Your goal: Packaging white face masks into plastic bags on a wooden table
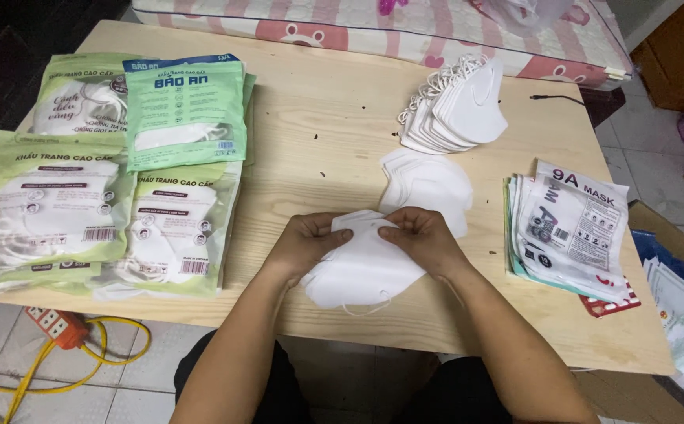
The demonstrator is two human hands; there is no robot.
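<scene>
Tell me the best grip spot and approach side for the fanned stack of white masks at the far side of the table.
Judging by pose, pinch the fanned stack of white masks at its right, folded edges, coming from the right and above. The ear loops bunch at the upper left and would snag, while the right side sits open on the wooden table. Both hands, left hand and right hand, hold another mask stack.

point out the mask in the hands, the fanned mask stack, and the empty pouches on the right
held white mask (361,271), head view, its lower panel
fanned mask stack (467,106), head view, top mask
empty pouches (573,232), head view, top pouch's face
</scene>
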